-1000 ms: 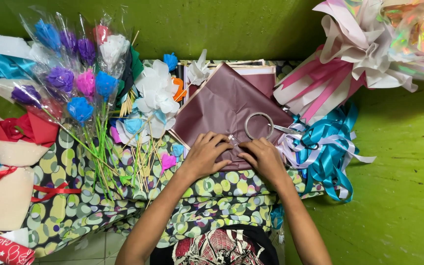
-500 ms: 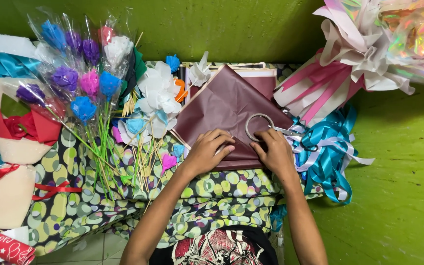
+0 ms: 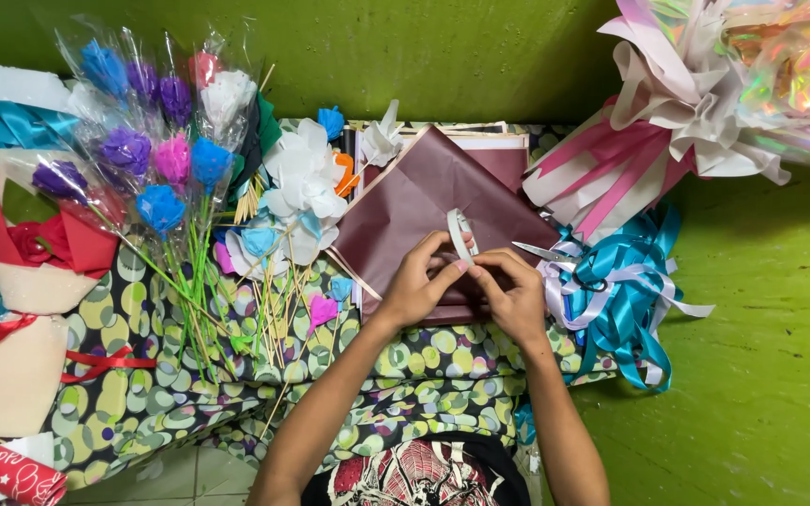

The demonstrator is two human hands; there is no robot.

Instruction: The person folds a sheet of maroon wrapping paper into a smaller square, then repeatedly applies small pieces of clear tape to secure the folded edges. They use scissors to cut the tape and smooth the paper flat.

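Observation:
A dark maroon sheet of wrapping paper (image 3: 424, 192) lies folded on the patterned cloth in front of me. Both hands meet over its near edge. My left hand (image 3: 416, 286) and my right hand (image 3: 516, 298) together hold a thin white tape roll (image 3: 459, 232), which stands on edge above my fingertips. My fingertips pinch at the roll's lower rim. Just to the right of my right hand, a pair of scissors (image 3: 541, 251) lies on the ribbons.
Wrapped paper flowers on green stems (image 3: 157, 159) and white paper flowers (image 3: 304, 178) lie to the left. A red and cream bouquet wrap (image 3: 39, 248) sits far left. Teal and white ribbons (image 3: 625, 290) and pink-white wraps (image 3: 667, 122) are on the right. The circle-patterned cloth (image 3: 142, 398) covers the surface.
The tape roll lay flat on the maroon paper; now it is lifted on edge between both hands. My hands have come together from pressing the paper.

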